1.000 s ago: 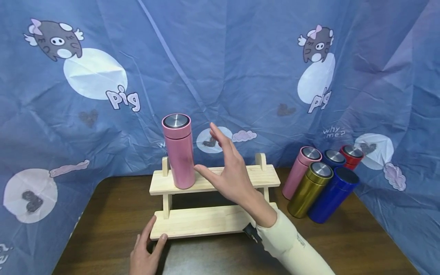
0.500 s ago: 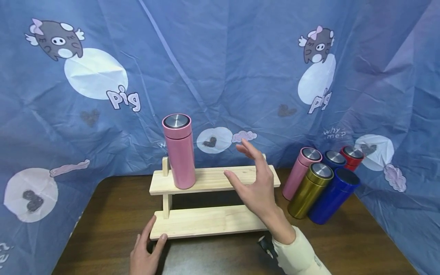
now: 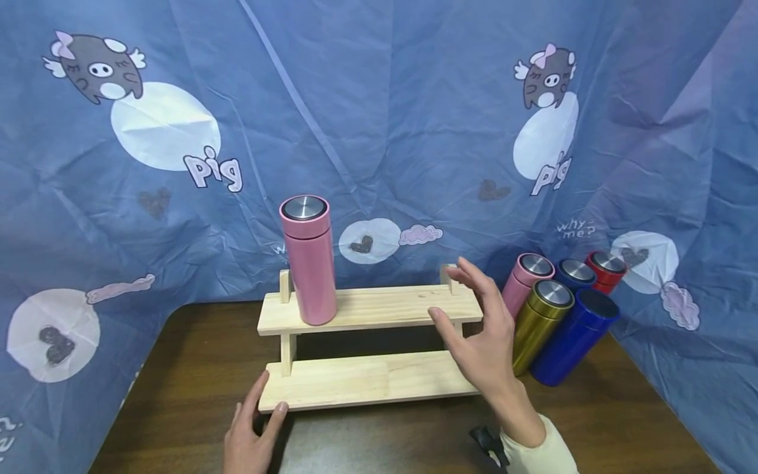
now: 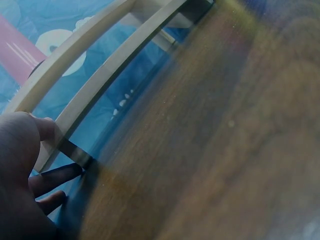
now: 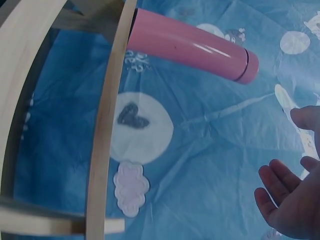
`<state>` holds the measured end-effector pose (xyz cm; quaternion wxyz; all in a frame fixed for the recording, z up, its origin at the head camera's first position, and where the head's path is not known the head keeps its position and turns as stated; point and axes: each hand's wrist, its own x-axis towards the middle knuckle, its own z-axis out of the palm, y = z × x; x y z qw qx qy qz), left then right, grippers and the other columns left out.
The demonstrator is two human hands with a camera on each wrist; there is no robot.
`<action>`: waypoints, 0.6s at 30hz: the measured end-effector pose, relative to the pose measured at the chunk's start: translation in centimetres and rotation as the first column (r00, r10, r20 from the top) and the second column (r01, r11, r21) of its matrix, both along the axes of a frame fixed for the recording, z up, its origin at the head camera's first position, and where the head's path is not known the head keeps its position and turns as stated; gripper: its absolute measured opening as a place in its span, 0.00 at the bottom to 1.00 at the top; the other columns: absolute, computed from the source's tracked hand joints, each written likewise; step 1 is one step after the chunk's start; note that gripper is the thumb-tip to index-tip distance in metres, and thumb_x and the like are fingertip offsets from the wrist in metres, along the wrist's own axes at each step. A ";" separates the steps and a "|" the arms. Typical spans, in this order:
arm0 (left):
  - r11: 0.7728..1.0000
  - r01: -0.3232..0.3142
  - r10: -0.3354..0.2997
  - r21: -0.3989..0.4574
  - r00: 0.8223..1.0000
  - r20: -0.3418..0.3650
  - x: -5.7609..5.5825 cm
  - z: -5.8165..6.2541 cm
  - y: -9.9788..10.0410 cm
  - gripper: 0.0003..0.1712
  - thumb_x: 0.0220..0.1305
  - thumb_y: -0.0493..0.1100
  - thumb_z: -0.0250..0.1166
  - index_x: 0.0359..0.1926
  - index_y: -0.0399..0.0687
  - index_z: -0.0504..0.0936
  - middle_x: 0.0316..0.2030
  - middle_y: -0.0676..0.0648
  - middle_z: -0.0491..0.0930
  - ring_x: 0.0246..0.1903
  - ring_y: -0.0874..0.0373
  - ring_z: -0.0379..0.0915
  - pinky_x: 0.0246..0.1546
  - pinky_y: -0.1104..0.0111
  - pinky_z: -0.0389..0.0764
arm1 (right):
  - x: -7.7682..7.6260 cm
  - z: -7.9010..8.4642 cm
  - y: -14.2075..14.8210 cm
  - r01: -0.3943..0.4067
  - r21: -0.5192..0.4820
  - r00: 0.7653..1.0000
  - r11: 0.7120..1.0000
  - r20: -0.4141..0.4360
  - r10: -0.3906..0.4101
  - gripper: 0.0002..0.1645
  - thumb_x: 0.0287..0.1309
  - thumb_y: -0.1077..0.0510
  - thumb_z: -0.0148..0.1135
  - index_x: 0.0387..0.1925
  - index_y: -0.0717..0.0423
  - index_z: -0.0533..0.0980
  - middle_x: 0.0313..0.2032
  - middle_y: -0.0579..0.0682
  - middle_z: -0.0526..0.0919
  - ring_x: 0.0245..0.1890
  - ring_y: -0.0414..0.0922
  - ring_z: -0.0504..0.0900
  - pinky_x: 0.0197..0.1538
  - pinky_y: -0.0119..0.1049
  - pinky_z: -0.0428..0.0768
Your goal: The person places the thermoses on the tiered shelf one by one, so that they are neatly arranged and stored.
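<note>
A two-tier wooden display rack (image 3: 367, 380) stands on the table. My left hand (image 3: 250, 434) holds the left front corner of its lower shelf between thumb and forefinger; in the left wrist view the other fingers hang loose below the shelf end. On the left of the upper shelf, a pink thermos (image 3: 312, 273) with a steel-topped lid stands upright. My right hand (image 3: 484, 339) is in the air by the rack's right end, fingers spread and bent, thumb apart, holding nothing. Behind it, partly hidden, are a gold thermos (image 3: 541, 322) and a second pink thermos (image 3: 521, 283).
Several thermoses are grouped at the right of the brown table (image 3: 177, 368): beside the gold and pink ones stand a bright blue thermos (image 3: 571, 342), a dark blue thermos (image 3: 576, 273) and a red thermos (image 3: 606, 271). A blue printed cloth (image 3: 414, 131) hangs behind.
My right hand has moved away from the pink thermos on the upper shelf, rightward and down toward the grouped thermoses. The left hand and the rack have stayed put.
</note>
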<state>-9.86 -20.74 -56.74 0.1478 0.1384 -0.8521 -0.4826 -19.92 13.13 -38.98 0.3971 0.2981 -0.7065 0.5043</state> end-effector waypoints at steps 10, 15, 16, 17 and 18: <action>1.000 0.008 -0.007 -0.003 1.000 0.025 -0.1 0.2 -0.1 0.39 0.78 0.49 0.71 0.84 0.48 0.69 0.75 0.28 0.73 0.69 0.23 0.75 0.84 0.32 0.51 | 1.1 0.7 3.5 0.095 -0.029 0.995 0.995 -0.002 -0.096 0.45 0.50 0.79 0.76 0.72 0.68 0.75 0.56 0.68 0.88 0.65 0.41 0.84 0.75 0.35 0.77; 1.000 0.004 -0.003 -0.005 0.997 0.082 -0.2 0.4 -0.2 0.40 0.79 0.52 0.71 0.84 0.49 0.68 0.77 0.29 0.71 0.72 0.22 0.71 0.84 0.32 0.51 | 1.0 1.0 5.2 0.141 -0.057 0.990 0.988 -0.013 -0.142 0.44 0.49 0.80 0.76 0.71 0.70 0.76 0.55 0.66 0.88 0.63 0.43 0.85 0.72 0.34 0.79; 1.000 0.005 -0.005 -0.004 0.996 0.091 -0.3 0.5 -0.2 0.41 0.79 0.52 0.71 0.84 0.49 0.68 0.77 0.29 0.70 0.73 0.23 0.70 0.85 0.32 0.51 | 0.9 1.0 5.5 0.140 -0.072 0.990 0.988 -0.011 -0.141 0.44 0.49 0.80 0.75 0.71 0.71 0.75 0.55 0.65 0.88 0.63 0.44 0.85 0.72 0.34 0.79; 1.000 0.006 -0.006 -0.002 0.995 0.099 -0.3 0.5 -0.2 0.41 0.79 0.52 0.71 0.84 0.49 0.68 0.78 0.29 0.69 0.73 0.23 0.69 0.85 0.32 0.50 | 0.9 1.0 5.9 0.136 -0.087 0.991 0.987 -0.010 -0.137 0.44 0.50 0.80 0.75 0.71 0.72 0.75 0.56 0.63 0.88 0.62 0.45 0.86 0.71 0.34 0.80; 1.000 0.008 -0.008 -0.001 0.994 0.107 -0.3 0.5 -0.2 0.41 0.79 0.53 0.70 0.85 0.49 0.68 0.78 0.29 0.69 0.74 0.23 0.68 0.85 0.32 0.50 | 0.9 1.0 6.2 0.132 -0.103 0.991 0.986 -0.007 -0.133 0.44 0.50 0.81 0.74 0.71 0.73 0.75 0.56 0.61 0.89 0.62 0.46 0.86 0.70 0.34 0.80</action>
